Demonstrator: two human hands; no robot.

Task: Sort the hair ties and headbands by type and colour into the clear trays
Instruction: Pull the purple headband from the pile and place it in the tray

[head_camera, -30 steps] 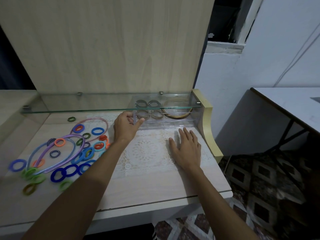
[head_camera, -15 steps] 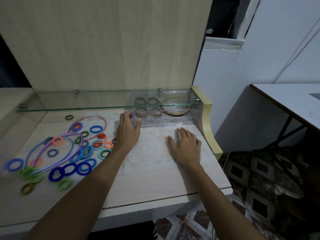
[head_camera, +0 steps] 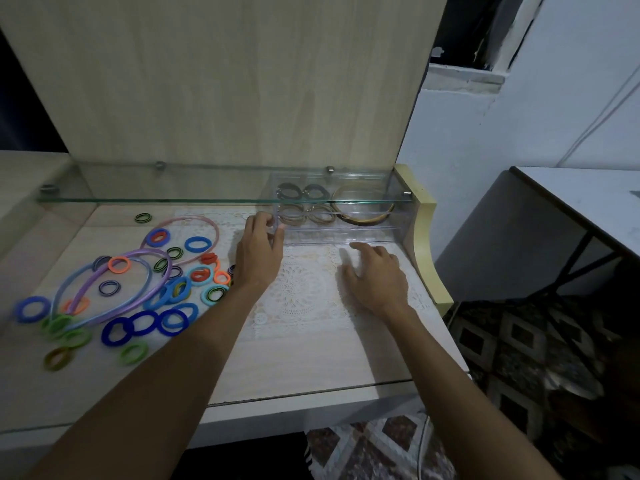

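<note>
Left hand (head_camera: 258,252) grips clear tray (head_camera: 341,233) corner under glass shelf (head_camera: 221,194)

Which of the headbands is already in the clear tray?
The brown headband, lying in the clear tray under the glass shelf; the pink, purple and blue ones lie loose on the desk.

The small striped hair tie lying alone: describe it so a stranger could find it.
Start at the glass shelf across the desk's back. Just below its left part lies one dark green-striped hair tie. Unlike the others, it sits apart, behind the pink headband and the pile.
</note>
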